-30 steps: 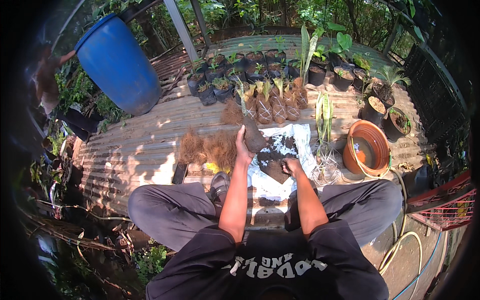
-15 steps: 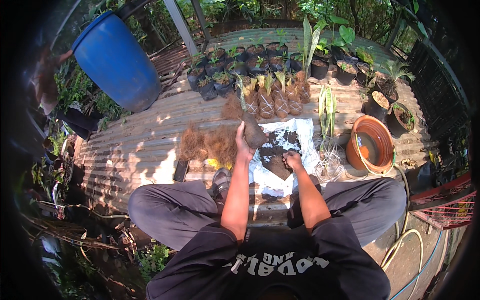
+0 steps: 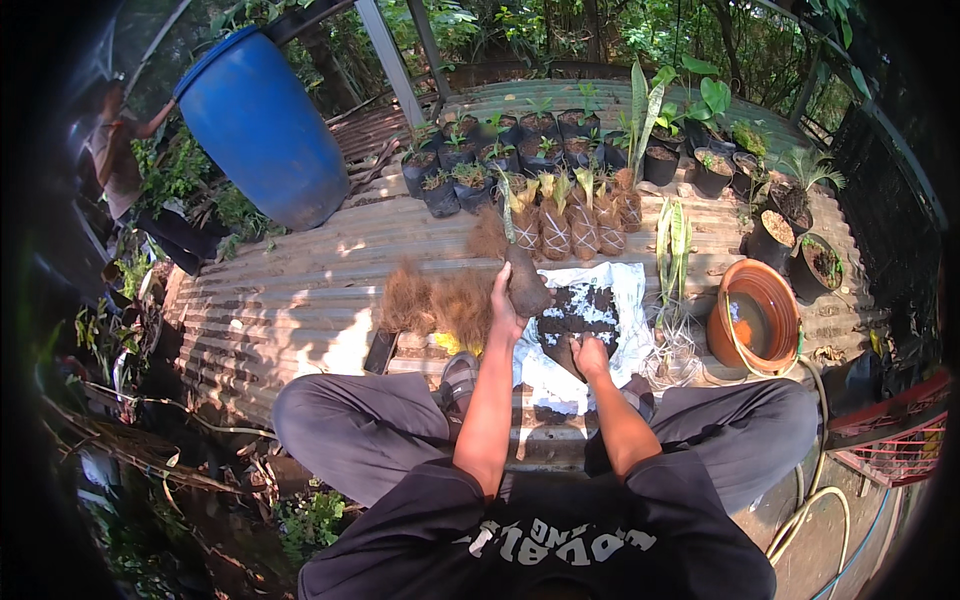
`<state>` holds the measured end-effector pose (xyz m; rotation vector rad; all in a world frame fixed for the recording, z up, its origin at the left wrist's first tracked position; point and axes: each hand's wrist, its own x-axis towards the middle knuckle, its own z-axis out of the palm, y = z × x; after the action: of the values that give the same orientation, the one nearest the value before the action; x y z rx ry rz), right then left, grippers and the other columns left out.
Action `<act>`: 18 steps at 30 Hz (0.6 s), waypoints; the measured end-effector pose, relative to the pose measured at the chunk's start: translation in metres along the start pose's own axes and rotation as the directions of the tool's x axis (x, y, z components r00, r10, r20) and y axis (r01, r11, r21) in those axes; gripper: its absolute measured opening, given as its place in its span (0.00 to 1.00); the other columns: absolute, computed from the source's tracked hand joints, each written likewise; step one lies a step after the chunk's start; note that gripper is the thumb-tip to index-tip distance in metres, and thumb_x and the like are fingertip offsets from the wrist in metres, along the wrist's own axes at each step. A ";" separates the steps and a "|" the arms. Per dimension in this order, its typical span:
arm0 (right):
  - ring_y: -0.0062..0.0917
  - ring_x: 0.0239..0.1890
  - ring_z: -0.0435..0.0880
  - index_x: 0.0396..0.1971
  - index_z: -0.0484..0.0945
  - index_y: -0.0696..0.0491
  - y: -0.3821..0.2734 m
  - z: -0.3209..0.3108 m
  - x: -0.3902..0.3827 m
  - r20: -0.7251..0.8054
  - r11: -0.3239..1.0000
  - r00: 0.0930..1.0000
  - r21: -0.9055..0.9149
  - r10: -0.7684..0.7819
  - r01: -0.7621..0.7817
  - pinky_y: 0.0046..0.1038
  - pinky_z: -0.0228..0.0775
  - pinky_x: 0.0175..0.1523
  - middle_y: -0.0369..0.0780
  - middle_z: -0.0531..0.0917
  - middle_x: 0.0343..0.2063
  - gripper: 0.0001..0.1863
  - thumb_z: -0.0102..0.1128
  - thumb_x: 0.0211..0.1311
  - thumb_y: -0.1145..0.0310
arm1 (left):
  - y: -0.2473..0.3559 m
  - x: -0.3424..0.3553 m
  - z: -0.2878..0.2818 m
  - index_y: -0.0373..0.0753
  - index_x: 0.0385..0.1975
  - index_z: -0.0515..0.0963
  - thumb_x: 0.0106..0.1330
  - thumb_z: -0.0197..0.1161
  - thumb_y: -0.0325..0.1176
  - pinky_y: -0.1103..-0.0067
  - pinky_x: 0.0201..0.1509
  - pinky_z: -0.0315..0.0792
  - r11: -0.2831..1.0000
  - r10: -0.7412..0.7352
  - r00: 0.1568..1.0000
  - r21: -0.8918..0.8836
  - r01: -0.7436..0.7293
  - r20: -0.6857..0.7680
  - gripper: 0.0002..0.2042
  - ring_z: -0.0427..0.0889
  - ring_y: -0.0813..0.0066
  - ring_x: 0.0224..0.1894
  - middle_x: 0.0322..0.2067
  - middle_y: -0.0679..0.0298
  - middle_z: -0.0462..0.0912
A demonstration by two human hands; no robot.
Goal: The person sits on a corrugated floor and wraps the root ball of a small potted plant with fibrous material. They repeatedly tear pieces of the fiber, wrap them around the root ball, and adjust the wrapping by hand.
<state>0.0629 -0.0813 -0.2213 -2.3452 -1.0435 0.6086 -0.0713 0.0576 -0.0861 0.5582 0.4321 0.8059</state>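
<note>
A snake plant cutting with one upright leaf [image 3: 508, 212] and a rounded brown root ball [image 3: 527, 284] is in my left hand [image 3: 506, 308]. That hand is closed round the root ball's left side, above the sack. My right hand [image 3: 592, 354] is curled low over dark soil [image 3: 580, 315] on a spread white plastic sack [image 3: 631, 300]. Beside its fingers is a brown, pointed, flat-looking shape [image 3: 563, 354]; I cannot tell whether it is a tool or soil. Whatever those fingers grip is hidden.
Brown fibre clumps [image 3: 435, 302] lie left of the sack. Fibre-wrapped, string-tied plants [image 3: 555, 230] stand behind it. Bare-rooted snake plants [image 3: 674, 250] and an orange water basin [image 3: 730, 350] are right. A blue barrel [image 3: 262, 130] and another person [image 3: 120, 160] are far left.
My right hand has moved slightly left over the soil, the brown shape shifting with it. My left hand still holds the cutting. The whole view has shifted, showing more of the other person.
</note>
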 end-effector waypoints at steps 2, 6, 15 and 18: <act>0.44 0.40 0.85 0.37 0.78 0.63 0.058 0.017 0.036 -0.128 0.971 0.991 0.240 0.036 -0.004 0.41 0.76 0.46 0.53 0.84 0.34 0.21 0.61 0.61 0.56 | -0.007 0.009 0.023 0.37 0.51 0.71 0.68 0.48 0.58 0.59 0.37 0.81 1.000 -0.017 0.999 -0.008 0.017 0.051 0.28 0.84 0.51 0.35 0.36 0.53 0.80; 0.21 0.30 0.80 0.39 0.76 0.55 0.023 -0.017 0.031 0.445 0.288 0.892 0.846 0.080 -0.448 0.26 0.75 0.33 0.39 0.81 0.32 0.16 0.59 0.62 0.57 | 0.000 0.004 0.006 0.38 0.51 0.71 0.67 0.50 0.59 0.57 0.39 0.81 1.000 0.005 1.000 -0.029 -0.005 -0.002 0.28 0.85 0.51 0.36 0.36 0.53 0.80; 0.20 0.28 0.78 0.49 0.70 0.56 0.002 -0.054 0.049 0.414 0.215 0.901 0.899 -0.130 -0.382 0.19 0.71 0.27 0.40 0.80 0.35 0.20 0.63 0.64 0.61 | -0.012 0.005 0.026 0.39 0.52 0.72 0.65 0.51 0.60 0.52 0.47 0.78 0.991 -0.024 0.995 -0.125 0.036 0.098 0.29 0.83 0.48 0.44 0.36 0.54 0.80; 0.15 0.19 0.69 0.38 0.72 0.55 -0.020 -0.067 0.044 0.467 0.276 0.884 0.853 -0.027 -0.443 0.17 0.57 0.18 0.36 0.76 0.27 0.21 0.62 0.64 0.50 | -0.010 0.004 0.022 0.40 0.53 0.71 0.65 0.51 0.60 0.52 0.47 0.78 0.992 -0.023 0.996 -0.119 0.033 0.080 0.29 0.83 0.49 0.43 0.36 0.55 0.80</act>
<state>0.1172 -0.0530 -0.1656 -1.2248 -0.2306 1.4034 -0.0512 0.0486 -0.0756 0.4687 0.3158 0.7747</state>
